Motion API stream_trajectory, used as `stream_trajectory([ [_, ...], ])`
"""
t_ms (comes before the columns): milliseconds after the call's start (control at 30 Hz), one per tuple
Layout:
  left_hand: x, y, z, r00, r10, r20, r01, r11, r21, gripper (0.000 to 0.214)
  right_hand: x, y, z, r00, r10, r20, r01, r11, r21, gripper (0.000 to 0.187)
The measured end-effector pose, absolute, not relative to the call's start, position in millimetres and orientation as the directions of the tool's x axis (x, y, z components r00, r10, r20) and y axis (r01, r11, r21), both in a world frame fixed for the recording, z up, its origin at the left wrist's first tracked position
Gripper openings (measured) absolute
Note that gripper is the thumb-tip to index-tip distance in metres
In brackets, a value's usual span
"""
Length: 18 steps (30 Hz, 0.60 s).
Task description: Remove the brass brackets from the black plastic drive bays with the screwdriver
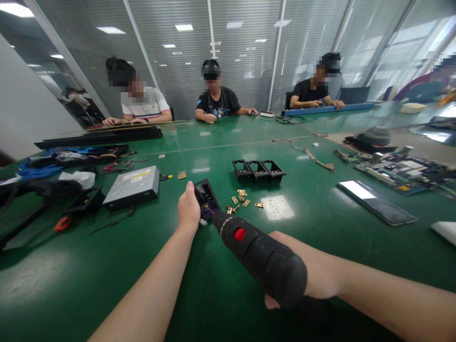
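My left hand (188,209) is closed on the left side of a small black plastic housing (207,195), thumb uppermost, holding it tilted over the green table. Wrapped round the grip of a black cordless drill (263,259) with a red switch is my right hand (295,259); most of its fingers are hidden behind the drill body. The drill's bit points into the housing, and whether it touches a screw there is too small to tell. Just right of the housing lie several small brass plates (245,203). Beyond them stands a black three-opening frame (259,171).
A silver optical drive (133,187) and tangled black and blue parts lie to the left. On the right are a phone (375,202), a circuit board (402,168) and a loose cord (317,159). Several people sit along the table's far side, one with a long blue bar (331,109).
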<state>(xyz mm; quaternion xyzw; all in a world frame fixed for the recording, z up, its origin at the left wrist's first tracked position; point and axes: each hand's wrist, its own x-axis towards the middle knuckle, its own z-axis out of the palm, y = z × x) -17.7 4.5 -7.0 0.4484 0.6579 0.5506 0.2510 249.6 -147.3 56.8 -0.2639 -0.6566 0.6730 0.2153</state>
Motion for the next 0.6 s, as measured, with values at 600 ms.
stream_trajectory([
  [600,-18.5,5.1,-8.2,-0.481,0.864,0.146,0.312,0.013,0.95,0.079,250.2,-145.7,56.7,-0.751,0.656,-0.081,0.072,-0.041,-0.997,0.035],
])
